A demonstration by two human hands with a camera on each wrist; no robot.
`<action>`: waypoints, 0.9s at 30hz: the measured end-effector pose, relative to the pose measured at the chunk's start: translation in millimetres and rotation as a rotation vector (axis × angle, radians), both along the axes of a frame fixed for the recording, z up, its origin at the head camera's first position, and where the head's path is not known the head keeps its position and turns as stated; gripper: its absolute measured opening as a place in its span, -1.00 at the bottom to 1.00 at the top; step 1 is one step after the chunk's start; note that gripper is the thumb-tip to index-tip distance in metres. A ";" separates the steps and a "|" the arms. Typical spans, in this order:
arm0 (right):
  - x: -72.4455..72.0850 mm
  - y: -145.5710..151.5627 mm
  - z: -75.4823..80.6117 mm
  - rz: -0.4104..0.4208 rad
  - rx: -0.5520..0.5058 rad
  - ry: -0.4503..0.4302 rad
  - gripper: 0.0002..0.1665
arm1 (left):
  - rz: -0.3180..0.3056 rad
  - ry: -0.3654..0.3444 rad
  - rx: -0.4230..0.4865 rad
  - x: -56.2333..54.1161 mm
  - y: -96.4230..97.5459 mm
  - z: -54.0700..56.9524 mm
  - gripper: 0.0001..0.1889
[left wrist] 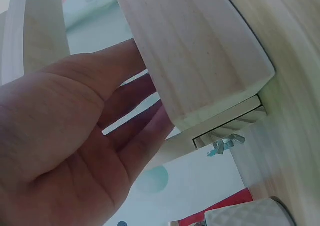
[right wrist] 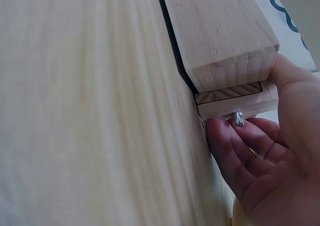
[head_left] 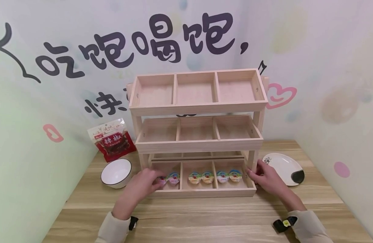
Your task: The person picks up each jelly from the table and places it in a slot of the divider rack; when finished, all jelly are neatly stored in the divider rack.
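Note:
A three-tier wooden rack stands on the table. My left hand reaches over the front of the bottom tray into its left compartment, fingertips at a small jelly cup that they partly cover. Another jelly cup lies beside it. In the left wrist view the tray's front board hides those fingertips, and I cannot tell whether they pinch the cup. My right hand grips the bottom tray's right end, thumb at the rim and fingers by a metal wing nut outside.
The middle compartment holds two orange-lidded cups, the right one two more. A white bowl and a red chilli bag stand left of the rack. An oval plate lies behind my right hand. Walls enclose the table's back and sides.

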State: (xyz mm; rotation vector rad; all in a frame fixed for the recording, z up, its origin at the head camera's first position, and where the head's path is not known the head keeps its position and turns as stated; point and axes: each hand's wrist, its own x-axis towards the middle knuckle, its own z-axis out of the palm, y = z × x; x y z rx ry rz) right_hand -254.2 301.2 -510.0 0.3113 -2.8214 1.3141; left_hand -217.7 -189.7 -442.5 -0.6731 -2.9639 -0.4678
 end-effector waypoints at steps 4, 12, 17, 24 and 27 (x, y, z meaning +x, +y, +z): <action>1.2 0.5 -0.2 0.001 -0.003 0.002 -0.34 | 0.006 0.002 0.000 -0.1 0.5 0.9 -0.89; 0.4 -1.2 -2.4 0.003 -0.007 0.011 -0.35 | 0.034 0.030 -0.012 2.1 2.9 1.0 -0.81; -1.8 -3.7 -3.2 0.006 -0.013 0.014 -0.35 | 0.037 0.045 -0.013 1.6 0.5 -1.4 -0.80; -3.6 -4.2 -1.0 0.024 0.013 0.017 -0.34 | 0.043 0.045 -0.010 5.5 0.0 -2.5 -0.78; -4.0 -2.4 0.3 0.038 0.020 0.013 -0.31 | 0.028 0.078 -0.023 8.4 -0.4 -1.7 -0.76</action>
